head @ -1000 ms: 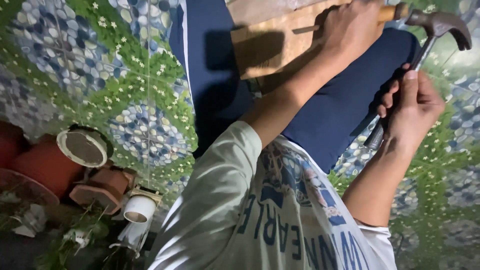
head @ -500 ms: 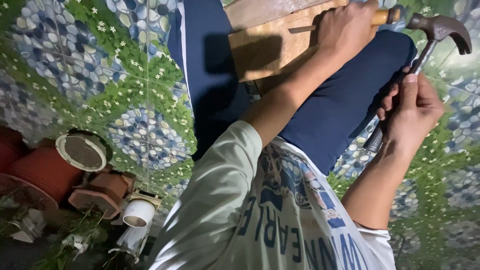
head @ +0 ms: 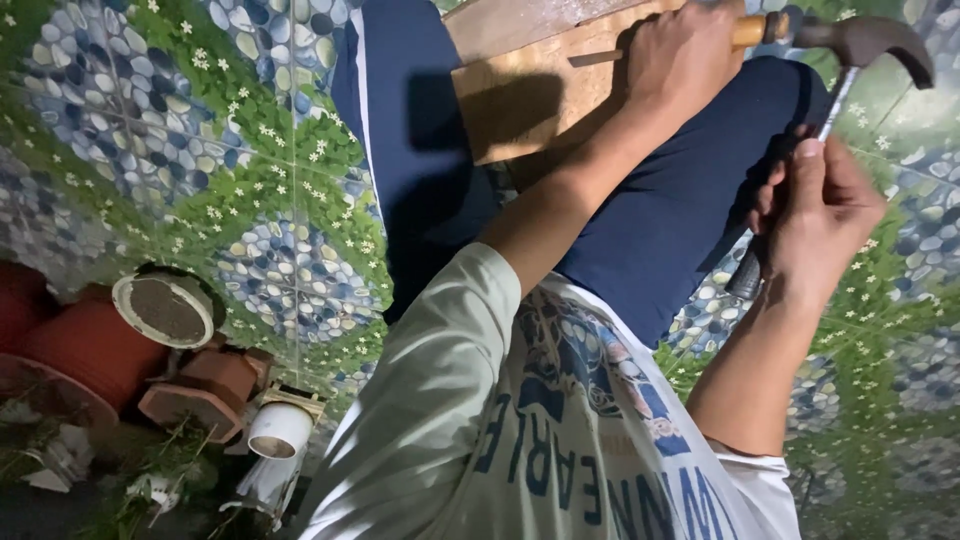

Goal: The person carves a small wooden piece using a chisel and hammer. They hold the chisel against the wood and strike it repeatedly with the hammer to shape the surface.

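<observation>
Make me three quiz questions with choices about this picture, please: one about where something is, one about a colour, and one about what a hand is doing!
1. Where is the head of the hammer?
A. on the floor tiles
B. right by the end of the orange-handled tool
C. inside a flowerpot

2. What colour are the trousers?
A. red
B. yellow
C. dark blue

3. What is the right hand doing?
A. gripping the hammer's shaft
B. lying flat and open
C. holding a flowerpot

Answers:
1 B: the head sits beside the handle end that pokes out of the left hand, above the wooden board.
2 C: both legs are dark blue.
3 A: its fingers curl round the shaft.
</observation>
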